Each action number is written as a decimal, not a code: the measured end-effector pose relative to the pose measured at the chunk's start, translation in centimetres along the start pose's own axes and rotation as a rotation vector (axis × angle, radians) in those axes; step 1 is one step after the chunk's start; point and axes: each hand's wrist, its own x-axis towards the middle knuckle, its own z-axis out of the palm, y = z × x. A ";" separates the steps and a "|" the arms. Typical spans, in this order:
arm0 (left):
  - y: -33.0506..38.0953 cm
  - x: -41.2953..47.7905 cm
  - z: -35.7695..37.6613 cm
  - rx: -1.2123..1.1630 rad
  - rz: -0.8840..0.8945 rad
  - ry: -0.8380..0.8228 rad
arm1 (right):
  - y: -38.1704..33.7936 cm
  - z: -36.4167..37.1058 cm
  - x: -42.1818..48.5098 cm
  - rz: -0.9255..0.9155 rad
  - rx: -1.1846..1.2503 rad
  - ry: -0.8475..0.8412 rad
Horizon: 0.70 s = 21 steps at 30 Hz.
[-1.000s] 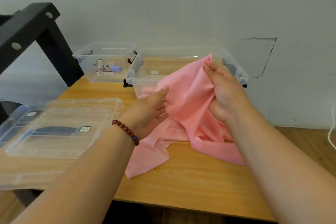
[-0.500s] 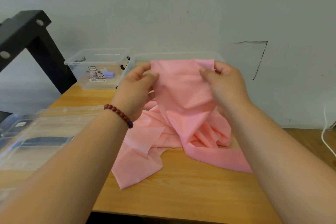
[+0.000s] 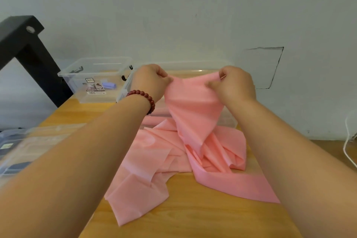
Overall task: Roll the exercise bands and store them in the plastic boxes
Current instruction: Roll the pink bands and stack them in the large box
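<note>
Head view showed the left hand (image 3: 152, 81) and right hand (image 3: 234, 83) pinching the thin pink rubbery exercise band (image 3: 193, 121) by its top edge. Holding it taut probably straightened it for rolling.

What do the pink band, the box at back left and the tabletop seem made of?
Pink band: thin matte sheet, likely latex or rubber; it drapes in soft folds. Box: clear, glossy hard plastic; contents show through. Tabletop: wood or wood-look laminate, grain visible; cannot tell which.

Box lids (image 3: 44, 135) blurry, L edge-cut.
</note>
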 end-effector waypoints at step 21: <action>-2.6 -9.2 1.3 -0.218 -0.232 -0.018 | 3.4 2.1 -7.5 -0.002 0.364 0.314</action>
